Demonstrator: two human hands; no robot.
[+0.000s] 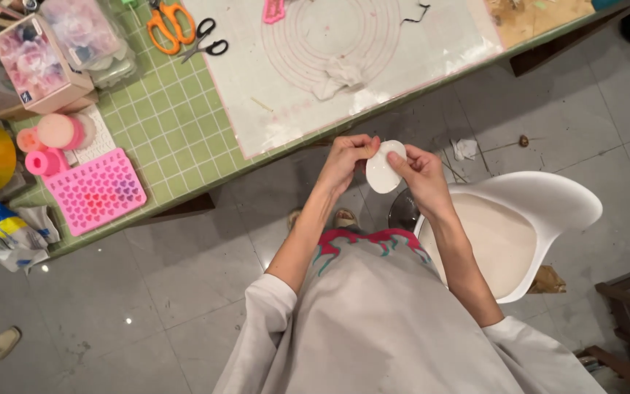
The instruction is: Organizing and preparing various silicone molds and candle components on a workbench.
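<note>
Both hands meet in the head view, just off the near edge of the table, with a flat white oval piece (383,170) pinched between them. The left hand (348,162) closes its thumb and fingertips on the oval's upper left edge, at about ten o'clock on the piece; the right hand (423,174) grips the opposite side, thumb laid across the face at about three o'clock, fingers curled behind. Neither hand is open, and both are shut on the same piece. The oval's long axis runs from about one o'clock down to seven o'clock, so it stands nearly upright with its face turned up to the camera. It sits squarely between the two hands, touching both, with neither plainly nearer. From the piece, the pale work mat (344,66) with printed rings lies at twelve o'clock on the green gridded table (176,124), and a crumpled white cloth (338,76) rests on it. Orange-handled scissors (171,22) lie at about eleven o'clock, well apart. A pink heart mould tray (96,191) sits at nine o'clock. A white chair (526,219) stands at about four o'clock, just beside the right forearm.
</note>
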